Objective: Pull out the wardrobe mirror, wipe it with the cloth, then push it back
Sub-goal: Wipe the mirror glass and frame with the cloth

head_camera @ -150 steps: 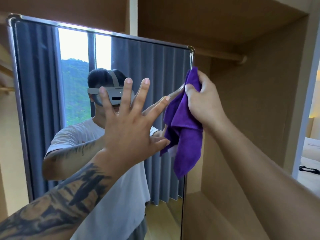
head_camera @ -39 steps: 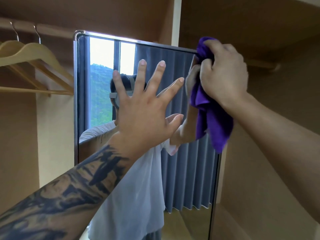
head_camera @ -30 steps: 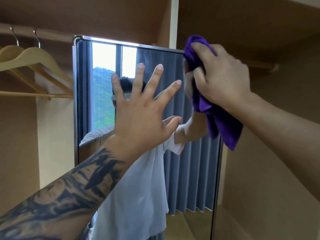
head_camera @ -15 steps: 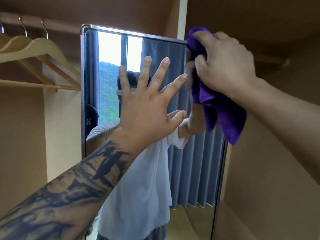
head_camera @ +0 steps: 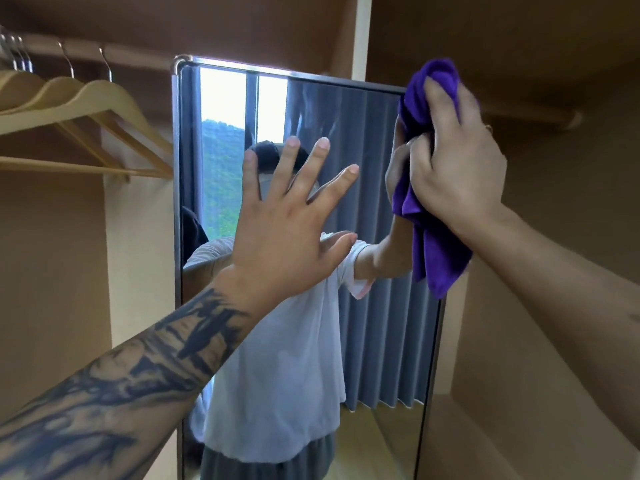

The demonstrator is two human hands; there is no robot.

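Wooden hangers (head_camera: pixel 86 109) hang by metal hooks from a rail (head_camera: pixel 83 51), upper left, bunched close together. Tan wardrobe panels all round. A pale vertical divider (head_camera: pixel 360 36) stands at top centre. A second rail (head_camera: pixel 540 116) runs at right, bare.

No readable text, labels or signs.

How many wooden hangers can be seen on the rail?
3, side by side at the upper left: nearest the mirror, middle, leftmost, cut by the frame edge. More may hang beyond it.
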